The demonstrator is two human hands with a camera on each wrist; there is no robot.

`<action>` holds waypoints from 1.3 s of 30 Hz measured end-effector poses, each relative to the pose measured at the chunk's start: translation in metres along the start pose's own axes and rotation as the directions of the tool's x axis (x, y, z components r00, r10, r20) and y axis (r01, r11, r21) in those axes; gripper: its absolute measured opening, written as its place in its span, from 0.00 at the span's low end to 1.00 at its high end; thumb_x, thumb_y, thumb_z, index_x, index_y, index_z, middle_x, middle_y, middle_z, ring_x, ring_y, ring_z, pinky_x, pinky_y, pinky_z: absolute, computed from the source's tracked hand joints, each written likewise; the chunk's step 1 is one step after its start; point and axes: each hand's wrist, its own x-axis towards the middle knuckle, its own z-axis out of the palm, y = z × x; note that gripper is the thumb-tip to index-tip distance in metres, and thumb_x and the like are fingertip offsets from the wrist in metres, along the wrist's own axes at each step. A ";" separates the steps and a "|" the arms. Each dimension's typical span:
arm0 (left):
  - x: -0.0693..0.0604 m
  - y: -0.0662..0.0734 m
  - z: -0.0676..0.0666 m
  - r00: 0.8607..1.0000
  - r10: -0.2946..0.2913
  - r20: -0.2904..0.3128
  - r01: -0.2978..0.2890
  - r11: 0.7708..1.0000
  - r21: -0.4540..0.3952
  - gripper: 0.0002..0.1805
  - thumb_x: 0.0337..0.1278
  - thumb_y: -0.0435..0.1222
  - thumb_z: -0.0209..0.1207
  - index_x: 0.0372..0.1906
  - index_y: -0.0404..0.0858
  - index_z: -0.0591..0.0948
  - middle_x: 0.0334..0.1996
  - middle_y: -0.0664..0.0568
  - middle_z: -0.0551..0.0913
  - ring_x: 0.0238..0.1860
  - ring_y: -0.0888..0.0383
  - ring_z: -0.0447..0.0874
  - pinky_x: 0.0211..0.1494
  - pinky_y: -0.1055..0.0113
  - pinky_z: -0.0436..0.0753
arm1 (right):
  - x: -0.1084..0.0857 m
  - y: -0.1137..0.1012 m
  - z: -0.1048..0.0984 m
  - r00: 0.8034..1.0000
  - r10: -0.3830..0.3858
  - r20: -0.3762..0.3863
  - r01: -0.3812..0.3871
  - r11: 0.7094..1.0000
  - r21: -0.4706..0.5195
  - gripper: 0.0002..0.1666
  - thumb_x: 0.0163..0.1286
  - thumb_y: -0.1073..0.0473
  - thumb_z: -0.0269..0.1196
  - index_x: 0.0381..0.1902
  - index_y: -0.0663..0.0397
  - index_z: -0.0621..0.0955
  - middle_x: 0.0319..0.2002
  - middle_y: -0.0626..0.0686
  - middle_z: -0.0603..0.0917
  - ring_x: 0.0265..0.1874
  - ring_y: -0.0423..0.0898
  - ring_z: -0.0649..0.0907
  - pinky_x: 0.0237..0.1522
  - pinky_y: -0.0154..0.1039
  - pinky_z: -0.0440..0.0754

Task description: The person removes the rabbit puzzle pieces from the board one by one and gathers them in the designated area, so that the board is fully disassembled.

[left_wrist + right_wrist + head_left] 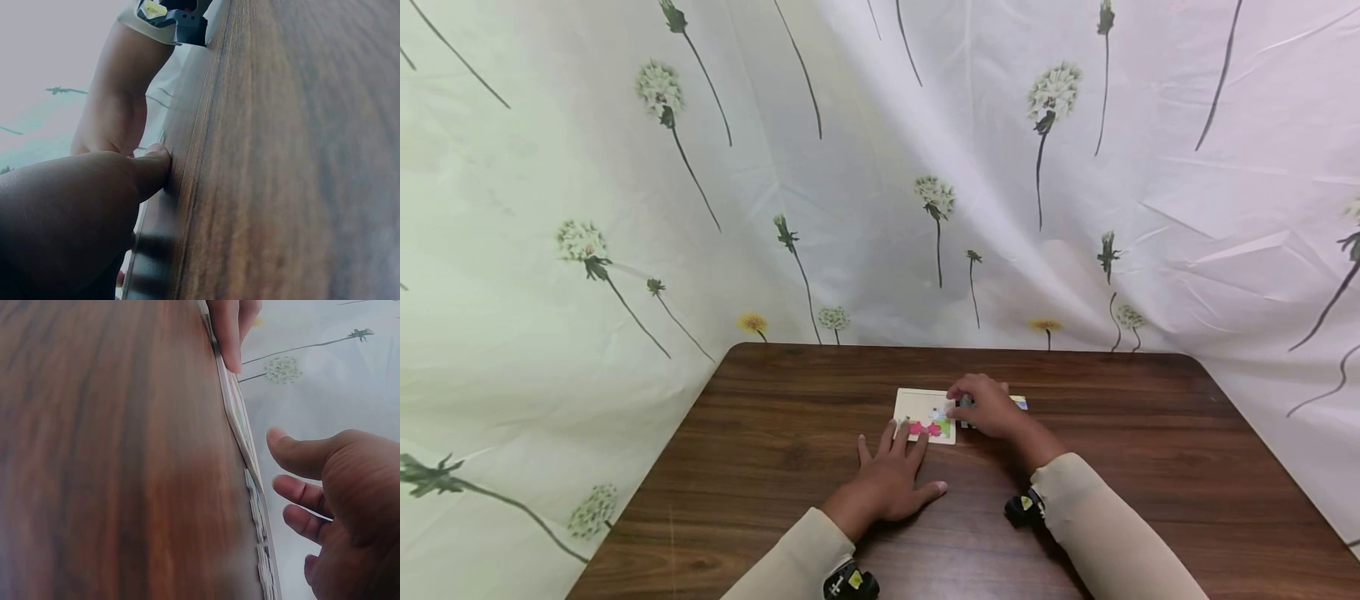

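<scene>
Head view: left grip [891,483] spread on board [919,403], right grip [988,408] arched, seemingly parted.

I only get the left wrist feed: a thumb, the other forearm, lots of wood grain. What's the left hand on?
Observer: Head view: the left hand touches the near part of a pale board with a pink and green picture.
Operator: Right hand carrying anything?
Observer: Right wrist view: no object shows in the right hand; its thumb and index finger are apart.
Operator: Anything else beside the board?
Observer: Head view: flat patterned pieces lie off its right edge, partly hidden by the right hand.
</scene>
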 end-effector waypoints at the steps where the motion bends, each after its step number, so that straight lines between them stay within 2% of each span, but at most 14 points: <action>1: 0.000 0.000 0.000 1.000 0.001 -0.002 -0.001 1.000 0.002 0.51 0.74 0.74 0.49 0.89 0.50 0.60 0.90 0.43 0.52 0.91 0.40 0.44 0.81 0.18 0.47 | 0.001 0.000 0.000 1.000 0.001 0.003 -0.001 1.000 -0.001 0.12 0.71 0.54 0.77 0.49 0.50 0.90 0.46 0.50 0.89 0.53 0.52 0.83 0.52 0.53 0.66; 10: 0.002 0.000 0.001 1.000 0.001 0.001 -0.001 1.000 0.005 0.51 0.73 0.74 0.49 0.89 0.50 0.59 0.90 0.43 0.52 0.91 0.40 0.44 0.81 0.18 0.47 | 0.002 -0.006 0.005 0.999 -0.004 0.043 0.005 1.000 -0.019 0.13 0.73 0.53 0.75 0.53 0.48 0.90 0.51 0.50 0.88 0.57 0.53 0.81 0.60 0.67 0.67; 21: 0.002 -0.001 0.002 1.000 0.006 -0.007 -0.006 1.000 0.002 0.51 0.74 0.74 0.49 0.89 0.50 0.59 0.90 0.43 0.51 0.91 0.40 0.43 0.81 0.18 0.46 | 0.006 -0.011 0.011 0.995 0.021 0.093 -0.019 1.000 -0.019 0.12 0.74 0.50 0.76 0.52 0.43 0.92 0.57 0.51 0.85 0.58 0.51 0.75 0.62 0.64 0.61; 30: 0.002 -0.001 0.002 1.000 0.004 0.001 -0.004 1.000 0.005 0.51 0.74 0.74 0.49 0.89 0.51 0.59 0.90 0.43 0.51 0.91 0.40 0.43 0.81 0.18 0.46 | 0.007 -0.010 0.015 0.996 -0.004 0.093 0.008 0.999 -0.044 0.10 0.73 0.50 0.76 0.49 0.42 0.94 0.51 0.49 0.83 0.53 0.49 0.74 0.54 0.57 0.60; 39: 0.002 -0.001 0.001 1.000 0.005 0.000 -0.005 1.000 0.003 0.51 0.74 0.74 0.49 0.89 0.51 0.59 0.91 0.43 0.51 0.92 0.40 0.43 0.81 0.18 0.46 | 0.009 -0.016 0.018 0.995 0.051 0.087 -0.051 0.999 0.000 0.04 0.72 0.56 0.76 0.43 0.44 0.92 0.50 0.49 0.84 0.55 0.50 0.74 0.58 0.59 0.60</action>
